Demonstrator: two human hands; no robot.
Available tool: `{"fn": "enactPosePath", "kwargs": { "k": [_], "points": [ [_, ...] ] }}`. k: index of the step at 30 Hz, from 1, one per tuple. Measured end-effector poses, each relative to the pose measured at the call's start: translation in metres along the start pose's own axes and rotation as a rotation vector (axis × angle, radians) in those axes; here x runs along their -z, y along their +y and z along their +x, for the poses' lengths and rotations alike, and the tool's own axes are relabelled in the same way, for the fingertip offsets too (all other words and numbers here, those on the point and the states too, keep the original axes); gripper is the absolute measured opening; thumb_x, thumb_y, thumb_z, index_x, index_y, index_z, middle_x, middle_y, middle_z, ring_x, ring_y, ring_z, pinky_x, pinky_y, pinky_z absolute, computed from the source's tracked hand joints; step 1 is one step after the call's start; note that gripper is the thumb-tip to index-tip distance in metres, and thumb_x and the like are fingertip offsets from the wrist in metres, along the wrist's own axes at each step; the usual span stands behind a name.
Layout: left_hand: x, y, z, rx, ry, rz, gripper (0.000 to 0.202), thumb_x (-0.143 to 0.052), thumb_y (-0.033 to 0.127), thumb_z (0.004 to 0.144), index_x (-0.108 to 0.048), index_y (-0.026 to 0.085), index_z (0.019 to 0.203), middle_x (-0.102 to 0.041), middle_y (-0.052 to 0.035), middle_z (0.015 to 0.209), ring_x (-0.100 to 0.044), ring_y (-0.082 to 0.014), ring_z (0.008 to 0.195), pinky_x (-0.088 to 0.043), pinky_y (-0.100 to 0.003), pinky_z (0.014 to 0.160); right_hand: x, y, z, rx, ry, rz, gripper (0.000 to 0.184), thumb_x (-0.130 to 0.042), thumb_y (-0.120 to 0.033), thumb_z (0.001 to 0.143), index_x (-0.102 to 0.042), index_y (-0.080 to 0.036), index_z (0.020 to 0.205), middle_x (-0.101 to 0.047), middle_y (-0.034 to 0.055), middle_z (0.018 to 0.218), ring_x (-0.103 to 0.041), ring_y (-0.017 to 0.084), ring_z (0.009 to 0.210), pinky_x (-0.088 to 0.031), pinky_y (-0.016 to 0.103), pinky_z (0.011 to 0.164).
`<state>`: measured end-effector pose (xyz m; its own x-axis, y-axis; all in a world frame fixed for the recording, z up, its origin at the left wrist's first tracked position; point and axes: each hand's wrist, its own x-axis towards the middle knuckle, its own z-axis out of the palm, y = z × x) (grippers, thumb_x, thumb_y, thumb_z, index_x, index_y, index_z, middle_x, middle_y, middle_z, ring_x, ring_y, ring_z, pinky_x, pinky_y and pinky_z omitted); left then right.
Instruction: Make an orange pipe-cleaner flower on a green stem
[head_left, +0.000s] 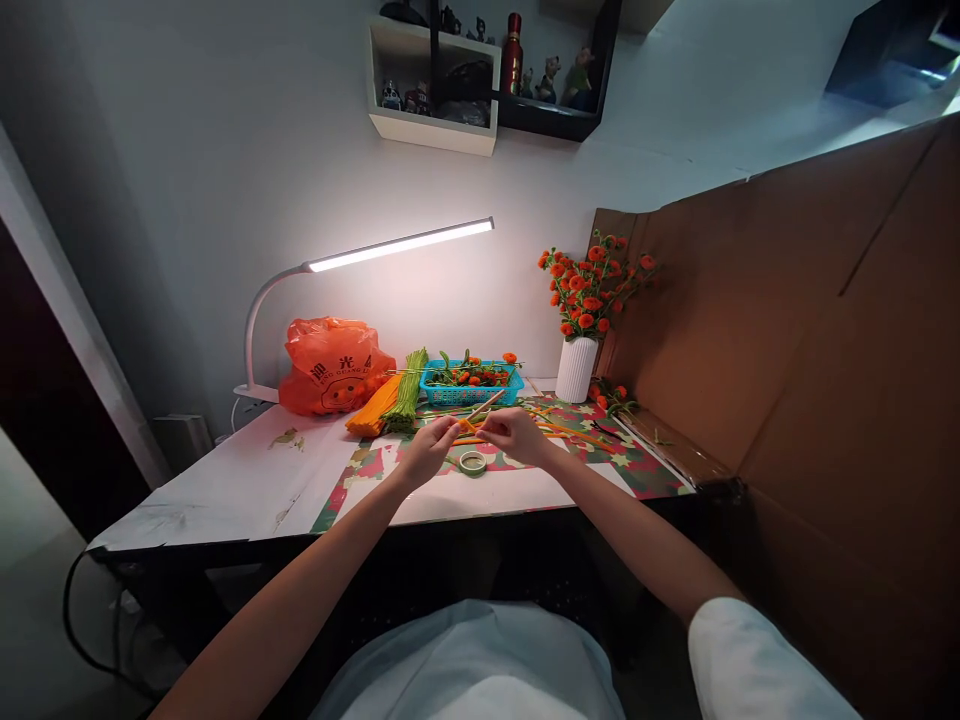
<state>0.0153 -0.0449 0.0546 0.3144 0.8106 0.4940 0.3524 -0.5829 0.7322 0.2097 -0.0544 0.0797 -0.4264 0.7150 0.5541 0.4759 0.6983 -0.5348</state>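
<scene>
Above the front of the table, my left hand [430, 450] and my right hand [514, 436] are close together, fingertips pinched. Between them is a short piece of orange chenille stem [468, 426], gripped from both sides. A thin pale stick [487, 403] slants up and right from the fingertips; which hand holds it, I cannot tell. Just below the hands lies a roll of green tape [472, 463]. More orange chenille stems [577, 433] are spread on the table to the right of my right hand.
Behind my hands stands a blue basket [450, 397] of orange flowers. Left of it lie green stems [409, 385], orange stems [373, 408] and a red plastic bag [330, 370]. A white vase [576, 370] of flowers stands back right. Cardboard [787, 300] walls the right side; a lamp [401, 244] hangs over.
</scene>
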Motion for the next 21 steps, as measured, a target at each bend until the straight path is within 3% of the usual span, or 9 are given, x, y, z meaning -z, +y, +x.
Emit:
{"fn": "enactPosePath", "kwargs": {
  "k": [3, 7, 10, 13, 15, 17, 21],
  "points": [
    [0.001, 0.003, -0.003, 0.005, -0.093, -0.155, 0.034, -0.043, 0.050, 0.082, -0.051, 0.018, 0.072, -0.037, 0.0043, 0.059, -0.032, -0.0108, 0.054, -0.028, -0.023, 0.051, 0.003, 0.005, -0.004, -0.122, -0.110, 0.211, 0.043, -0.066, -0.055, 0.073, -0.059, -0.014, 0.064, -0.040, -0.0056, 0.052, -0.031, 0.007, 0.049, -0.023, 0.021, 0.046],
    [0.004, 0.008, -0.011, -0.031, -0.266, -0.188, 0.040, -0.044, 0.052, 0.083, -0.053, 0.015, 0.068, -0.034, 0.0050, 0.058, -0.030, -0.0092, 0.053, -0.025, -0.022, 0.050, 0.011, 0.013, -0.004, -0.167, -0.318, 0.296, 0.044, -0.071, -0.055, 0.067, -0.060, -0.013, 0.064, -0.044, -0.0050, 0.055, -0.033, 0.007, 0.051, -0.024, 0.021, 0.047],
    [0.006, 0.011, -0.013, -0.091, -0.420, -0.048, 0.042, -0.046, 0.050, 0.085, -0.060, 0.013, 0.071, -0.040, 0.0040, 0.058, -0.033, -0.0093, 0.055, -0.025, -0.022, 0.052, 0.018, 0.015, 0.000, -0.127, -0.424, 0.193, 0.040, -0.071, -0.051, 0.071, -0.062, -0.012, 0.065, -0.046, -0.0047, 0.055, -0.035, 0.007, 0.051, -0.024, 0.022, 0.048],
    [0.007, 0.011, -0.009, -0.088, -0.505, 0.169, 0.039, -0.045, 0.045, 0.087, -0.065, 0.014, 0.074, -0.041, 0.0044, 0.054, -0.032, -0.0094, 0.051, -0.023, -0.022, 0.050, 0.020, 0.006, 0.005, -0.024, -0.403, -0.103, 0.027, -0.070, -0.036, 0.076, -0.062, -0.014, 0.063, -0.049, -0.0045, 0.053, -0.038, 0.007, 0.051, -0.024, 0.022, 0.051],
    [0.007, 0.011, -0.002, -0.047, -0.449, 0.316, 0.037, -0.044, 0.043, 0.087, -0.064, 0.016, 0.071, -0.044, 0.0037, 0.052, -0.035, -0.0105, 0.050, -0.023, -0.023, 0.050, 0.019, -0.004, 0.008, 0.019, -0.291, -0.387, 0.022, -0.070, -0.024, 0.075, -0.060, -0.014, 0.059, -0.052, -0.0032, 0.054, -0.040, 0.008, 0.053, -0.024, 0.024, 0.055],
    [0.005, 0.010, 0.007, -0.001, -0.310, 0.394, 0.037, -0.042, 0.042, 0.088, -0.061, 0.018, 0.068, -0.050, 0.0020, 0.055, -0.040, -0.0125, 0.052, -0.025, -0.024, 0.052, 0.015, -0.012, 0.011, 0.042, -0.196, -0.546, 0.018, -0.065, -0.020, 0.080, -0.061, -0.015, 0.063, -0.059, -0.0005, 0.061, -0.045, 0.009, 0.057, -0.026, 0.025, 0.060],
    [-0.002, 0.003, 0.026, 0.043, -0.067, 0.289, 0.035, -0.040, 0.041, 0.088, -0.058, 0.018, 0.070, -0.055, -0.0007, 0.063, -0.046, -0.0145, 0.060, -0.030, -0.024, 0.057, 0.003, -0.009, 0.016, -0.009, -0.020, -0.592, 0.021, -0.054, -0.020, 0.088, -0.062, -0.015, 0.069, -0.063, 0.0028, 0.066, -0.050, 0.011, 0.059, -0.027, 0.025, 0.061]
  ]
}}
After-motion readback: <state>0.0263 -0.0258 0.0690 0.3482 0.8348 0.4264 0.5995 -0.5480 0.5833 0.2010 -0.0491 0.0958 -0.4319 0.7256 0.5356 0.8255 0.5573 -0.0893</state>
